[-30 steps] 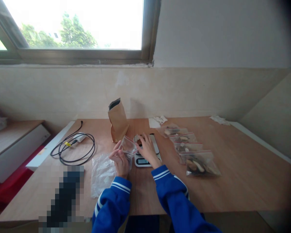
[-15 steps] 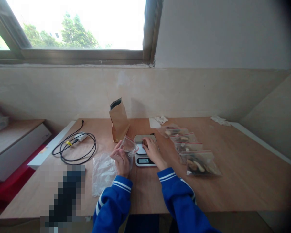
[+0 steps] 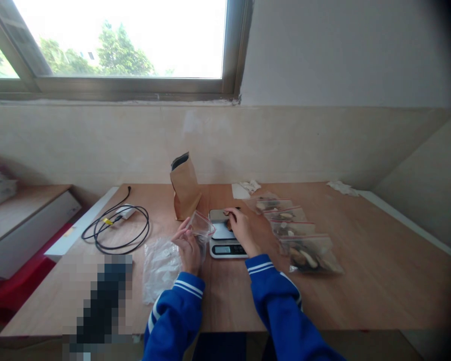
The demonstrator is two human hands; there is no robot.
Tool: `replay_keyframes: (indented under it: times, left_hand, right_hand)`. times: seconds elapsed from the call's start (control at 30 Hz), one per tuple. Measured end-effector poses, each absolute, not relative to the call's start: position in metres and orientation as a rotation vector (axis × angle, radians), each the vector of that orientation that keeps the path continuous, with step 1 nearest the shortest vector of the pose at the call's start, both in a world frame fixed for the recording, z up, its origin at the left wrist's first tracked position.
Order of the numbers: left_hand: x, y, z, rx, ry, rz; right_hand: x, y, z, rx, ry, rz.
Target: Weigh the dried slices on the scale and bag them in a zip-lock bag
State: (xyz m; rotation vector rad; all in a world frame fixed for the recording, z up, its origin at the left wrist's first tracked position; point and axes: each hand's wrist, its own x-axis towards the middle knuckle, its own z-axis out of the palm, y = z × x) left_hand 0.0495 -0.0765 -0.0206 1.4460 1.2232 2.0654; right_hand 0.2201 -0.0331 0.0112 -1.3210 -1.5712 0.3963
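My left hand (image 3: 187,245) is closed on a small clear zip bag (image 3: 200,228) with a red seal, held open just left of a kitchen scale (image 3: 225,236). My right hand (image 3: 242,226) rests over the scale's platform, fingers curled around small brown pieces (image 3: 227,217) lying there. Both sleeves are blue with white stripes. The scale's display (image 3: 225,249) faces me.
A brown paper bag (image 3: 185,186) stands behind the scale. Several filled zip bags (image 3: 304,250) lie in a row to the right. A pile of clear bags (image 3: 158,268) lies at the left, a coiled black cable (image 3: 116,228) farther left. A blurred dark object (image 3: 101,306) sits near the wooden table's front edge.
My right hand has slid rightward across the scale platform and its fingers have curled onto the brown pieces. The left hand keeps the clear bag in the same place.
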Motion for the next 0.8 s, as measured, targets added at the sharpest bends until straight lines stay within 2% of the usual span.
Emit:
replay_keyframes:
  times: [0.2,0.33,0.47,0.63,0.8]
  left_hand:
    - [0.051,-0.076,-0.020,1.421,1.180,2.059]
    - [0.050,-0.077,-0.018,1.460,1.120,2.127]
    - [0.048,-0.077,-0.019,1.454,1.144,2.107]
    - [0.049,-0.079,-0.017,1.395,1.206,2.080]
    - [0.051,-0.079,-0.014,1.358,1.238,2.084]
  right_hand:
    - [0.180,-0.053,0.066,-1.050,-1.749,0.512]
    - [0.167,-0.060,0.080,-0.950,-1.892,0.617]
    - [0.183,-0.061,0.059,-1.048,-1.838,0.531]
    - [0.220,-0.063,0.014,-1.444,-1.795,0.260]
    - [0.233,-0.064,0.003,-1.486,-1.815,0.266]
